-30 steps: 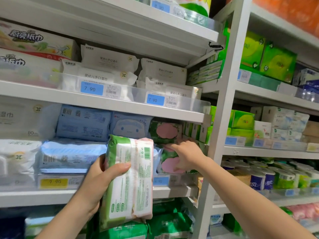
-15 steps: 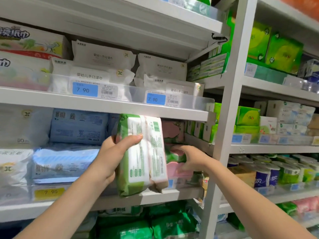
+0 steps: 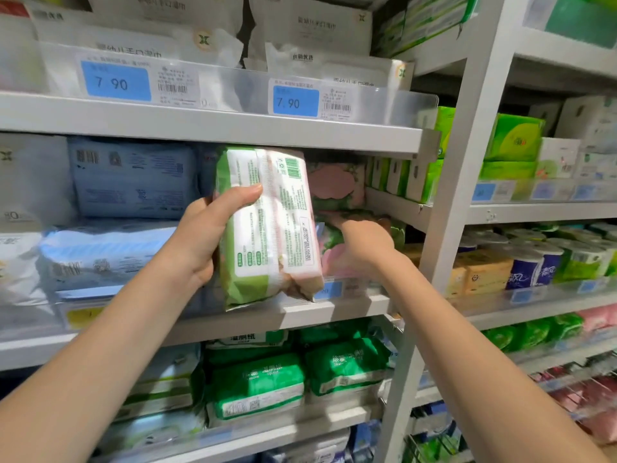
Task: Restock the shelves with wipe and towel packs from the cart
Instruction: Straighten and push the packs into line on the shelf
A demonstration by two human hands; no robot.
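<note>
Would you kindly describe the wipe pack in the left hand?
The wipe pack is soft glossy film, green on the left and pink on the right, apparently two joined, with white labels and a green barcode near the top. It stands upright, lower end at the shelf front edge. The left hand grips its left side, thumb across the label.

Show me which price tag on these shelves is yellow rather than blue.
The tag on the middle shelf's front rail, under the pale blue packs at the left; the two 7.90 tags on the shelf above are blue.
</note>
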